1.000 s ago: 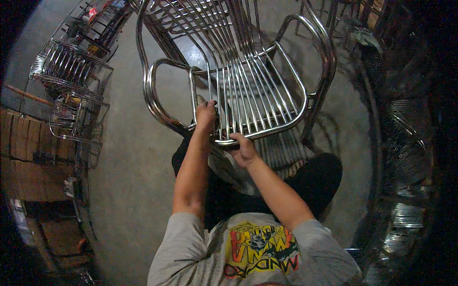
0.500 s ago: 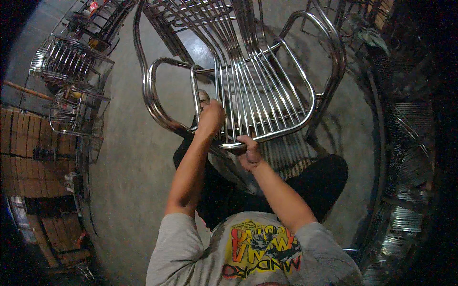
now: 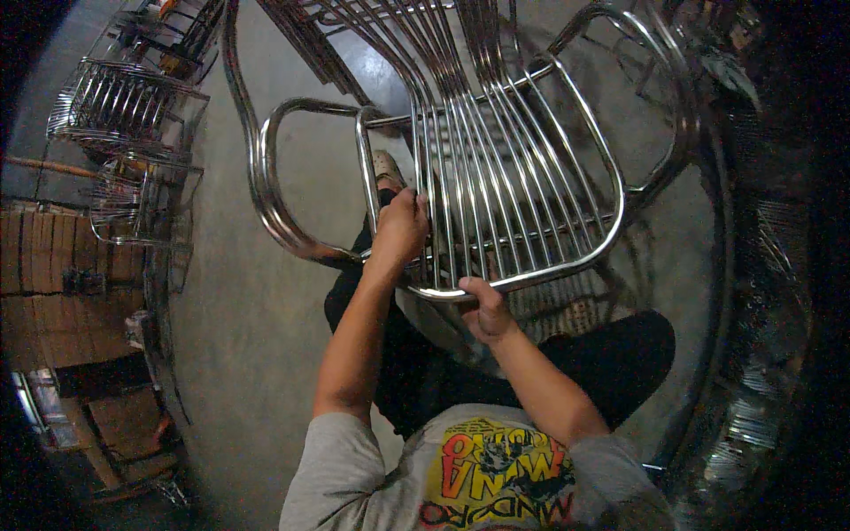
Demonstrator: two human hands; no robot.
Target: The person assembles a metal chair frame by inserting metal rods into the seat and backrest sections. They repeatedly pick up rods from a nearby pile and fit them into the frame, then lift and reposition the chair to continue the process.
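A shiny tubular metal chair [image 3: 544, 277] with looped armrests and a seat of parallel rods stands before me, tilted in view. My left hand [image 3: 403, 228] is closed at the seat's left side, its fingers wrapped about one of the leftmost rods; the fingertips are partly hidden. At the seat's rounded front rail, my right hand [image 3: 488, 313] grips the tube, thumb on top and the other fingers out of sight underneath. My dark-trousered legs are bent below the seat, and a shoe [image 3: 385, 168] shows past my left hand.
More metal chair frames [image 3: 115, 99] stand at the far left, above stacked brown cartons [image 3: 71, 252]. Bundles of metal tubing [image 3: 748, 425] line the right side. Grey concrete floor [image 3: 235, 354] lies around the chair.
The chair and both hands sit a little further right and lower in view, with the chair appearing slightly larger. Each hand keeps its place on the chair.
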